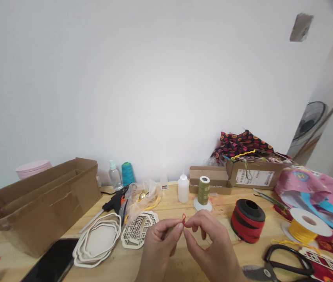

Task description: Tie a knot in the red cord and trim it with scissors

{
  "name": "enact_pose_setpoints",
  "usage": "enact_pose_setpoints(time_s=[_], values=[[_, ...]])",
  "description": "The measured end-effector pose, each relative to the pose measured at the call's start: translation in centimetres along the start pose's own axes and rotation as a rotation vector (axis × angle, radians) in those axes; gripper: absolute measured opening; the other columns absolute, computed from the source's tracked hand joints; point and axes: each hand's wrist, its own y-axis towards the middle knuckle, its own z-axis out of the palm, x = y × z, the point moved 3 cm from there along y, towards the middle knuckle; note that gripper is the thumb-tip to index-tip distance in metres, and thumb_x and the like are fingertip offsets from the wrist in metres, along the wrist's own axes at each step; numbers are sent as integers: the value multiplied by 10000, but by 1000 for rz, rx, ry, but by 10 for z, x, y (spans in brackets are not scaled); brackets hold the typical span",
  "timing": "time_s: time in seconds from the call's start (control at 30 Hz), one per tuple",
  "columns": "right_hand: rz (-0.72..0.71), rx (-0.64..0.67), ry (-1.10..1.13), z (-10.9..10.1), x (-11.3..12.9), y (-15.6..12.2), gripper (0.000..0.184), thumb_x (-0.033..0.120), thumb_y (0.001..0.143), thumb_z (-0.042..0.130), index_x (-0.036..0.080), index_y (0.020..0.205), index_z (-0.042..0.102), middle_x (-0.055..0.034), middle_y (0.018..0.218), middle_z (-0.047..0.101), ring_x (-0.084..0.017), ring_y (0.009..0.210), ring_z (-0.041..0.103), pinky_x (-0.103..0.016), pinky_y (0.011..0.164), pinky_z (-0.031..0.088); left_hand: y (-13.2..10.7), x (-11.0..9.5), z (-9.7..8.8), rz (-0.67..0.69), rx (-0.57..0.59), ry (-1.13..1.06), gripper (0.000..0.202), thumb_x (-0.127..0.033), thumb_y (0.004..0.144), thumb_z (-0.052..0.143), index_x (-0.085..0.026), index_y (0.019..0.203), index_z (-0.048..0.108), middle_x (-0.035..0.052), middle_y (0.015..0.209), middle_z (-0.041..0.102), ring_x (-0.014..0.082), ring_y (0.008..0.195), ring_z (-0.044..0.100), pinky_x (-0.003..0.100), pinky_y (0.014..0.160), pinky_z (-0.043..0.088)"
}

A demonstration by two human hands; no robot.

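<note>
White wall [154, 78] behind, pale wood table [222, 209] below, well littered. From my end of the head camera, I found the red loop [184, 216] just above the table's near middle, upright between the fingertips. The left hand [162, 243] had thumb and forefinger closed on its base; the right hand [211, 244] had its thumb and forefinger tips right up against it, a gap showing between them, and I could not tell whether they pinched any of the red. I judged it thin cord: next to no weight, soft, quick to bend, likely a little slick, not fragile but easily pulled out of shape. Best hold, to my mind, was low at the base, nail-tip fine, with the eye left free. The fingers themselves hid whatever hung beneath. Right side: scissors [289, 262] near the right wrist, handles outward; red spool [247, 220] beyond that hand, yellow spool [303, 231] farther out. Ahead stood a green cone [204, 192] and a white bottle [183, 188], both clear of the fingers. Left side was tighter: lattice pieces [135, 235] just beside the left hand, then frames [96, 241] and a glue gun [115, 203].
</note>
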Motion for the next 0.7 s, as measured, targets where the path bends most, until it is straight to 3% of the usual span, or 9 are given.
enact_pose_setpoints(time_s=[0.43, 0.53, 0.7], values=[[-33, -32, -26, -2, -1, 0, 113, 88, 723, 488, 177, 686, 548, -7, 591, 510, -141, 565, 482, -255, 511, 382, -2, -6, 3, 52, -34, 136, 321, -423, 527, 713, -123, 638, 693, -84, 378, 315, 38, 378, 215, 186, 376, 140], [60, 0, 31, 0, -4, 1, 124, 114, 726, 485, 178, 638, 545, 4, 562, 501, -122, 500, 445, -236, 467, 367, -2, -5, 3, 26, -24, 109, 314, -420, 538, 710, -123, 638, 685, -92, 368, 299, 35, 369, 211, 185, 371, 137], [350, 128, 295, 8, -15, 1, 153, 229, 749, 489, 166, 627, 558, 12, 571, 471, -109, 487, 419, -218, 447, 367, -1, 0, 3, -75, 32, -44, 275, -379, 542, 727, -138, 660, 669, -109, 371, 296, 15, 348, 165, 179, 356, 98]])
